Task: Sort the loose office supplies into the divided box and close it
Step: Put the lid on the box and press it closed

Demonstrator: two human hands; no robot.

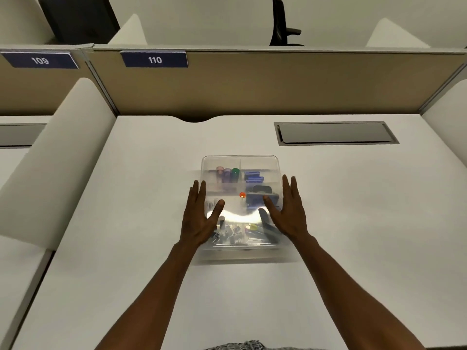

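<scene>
The clear plastic divided box (241,202) lies mid-desk on the white desk (353,223), long axis running from near edge to far edge, lid on. Left hand (201,218) and right hand (286,210), fingers spread, press flat on its lid.

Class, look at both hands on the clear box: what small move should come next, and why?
Probably press down and run the left hand and right hand along the lid's edges. Both lie flat on the clear box, supplies already inside, but whether the lid has latched cannot be seen.
</scene>
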